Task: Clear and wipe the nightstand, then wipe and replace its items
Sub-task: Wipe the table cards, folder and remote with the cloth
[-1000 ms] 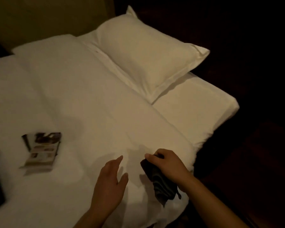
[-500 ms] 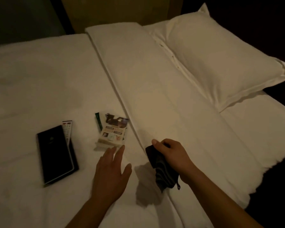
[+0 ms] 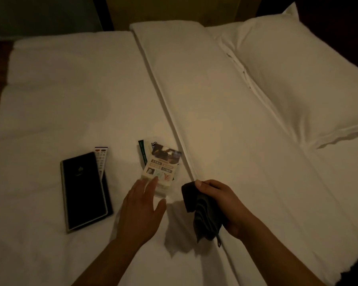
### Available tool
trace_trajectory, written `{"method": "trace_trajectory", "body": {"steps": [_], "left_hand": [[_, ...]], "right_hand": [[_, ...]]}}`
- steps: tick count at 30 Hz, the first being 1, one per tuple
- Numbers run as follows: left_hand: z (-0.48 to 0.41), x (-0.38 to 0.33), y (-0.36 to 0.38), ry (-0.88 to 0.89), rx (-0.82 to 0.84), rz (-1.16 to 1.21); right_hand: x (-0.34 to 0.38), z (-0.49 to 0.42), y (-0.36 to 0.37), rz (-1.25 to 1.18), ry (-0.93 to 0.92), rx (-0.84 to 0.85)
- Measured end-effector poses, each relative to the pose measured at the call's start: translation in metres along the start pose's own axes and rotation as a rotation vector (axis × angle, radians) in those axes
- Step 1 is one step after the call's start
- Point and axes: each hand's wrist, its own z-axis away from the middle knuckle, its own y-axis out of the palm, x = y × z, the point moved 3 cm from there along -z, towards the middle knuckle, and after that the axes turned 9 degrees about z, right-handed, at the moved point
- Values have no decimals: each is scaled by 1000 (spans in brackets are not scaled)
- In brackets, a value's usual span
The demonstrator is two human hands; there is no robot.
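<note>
Two hands over white bed (image 3: pixel 70 89). Right hand (image 3: pixel 221 205) grips bunched dark cloth (image 3: pixel 203 215), thumb on top. Left hand (image 3: pixel 140 209) flat, fingers straight, tips at near edge of leaflet stack (image 3: pixel 161 168), just left of cloth. Farther left: black folder (image 3: pixel 83 190), remote (image 3: pixel 100 159) protruding beneath. Far right: pillow (image 3: pixel 298 79).

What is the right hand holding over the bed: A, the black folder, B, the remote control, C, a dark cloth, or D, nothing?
C: the right hand grips a dark cloth in curled fingers, while the remote control and black folder lie untouched on the bed.
</note>
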Motion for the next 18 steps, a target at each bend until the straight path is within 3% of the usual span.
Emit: {"method": "trace_trajectory", "body": {"steps": [8, 12, 18], "left_hand": [[-55, -10, 4, -64, -64, -14], [-84, 4, 9, -278, -110, 159], [-103, 22, 20, -396, -88, 236]], "right_hand": [[15, -41, -17, 43, -16, 92], [6, -57, -30, 179, -6, 22], [-4, -65, -34, -16, -49, -18]]}}
